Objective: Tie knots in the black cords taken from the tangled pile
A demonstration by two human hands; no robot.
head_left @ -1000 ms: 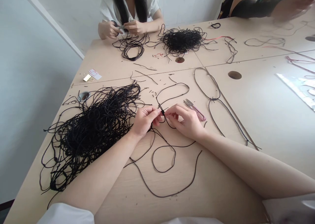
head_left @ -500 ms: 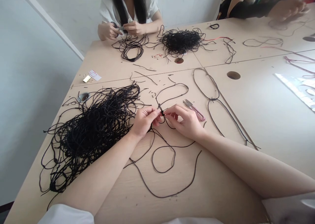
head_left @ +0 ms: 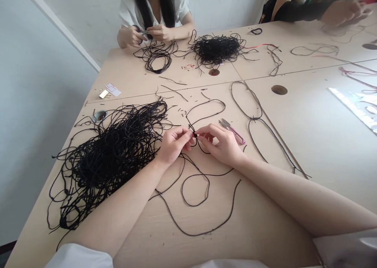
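Both of my hands pinch a black cord (head_left: pixel 194 135) at a small dark knot, the fingertips almost meeting. My left hand (head_left: pixel 174 144) grips it from the left with thumb and forefinger; my right hand (head_left: pixel 221 142) holds it from the right. Beyond the knot a loop of the cord (head_left: pixel 224 103) lies on the table, and loose cord ends (head_left: pixel 194 235) curl toward me. Thread snips (head_left: pixel 234 131) with pink handles rest just past my right hand. Left of my left hand spreads a big tangled heap of black cords (head_left: pixel 108 154).
A knotted black cord with two loops (head_left: pixel 253 119) lies to the right. Across the wooden table (head_left: pixel 141 236) a co-worker's hands (head_left: pixel 159 32) hold scissors near another cord heap (head_left: pixel 218 48). A clear plastic sheet (head_left: pixel 357 111) lies far right. Cable holes (head_left: pixel 279 90) pierce the tabletop.
Hardly anything differs. My fingers shift very slightly at the knot, and the cord loop beyond it moves a little. The heap and the snips stay put.
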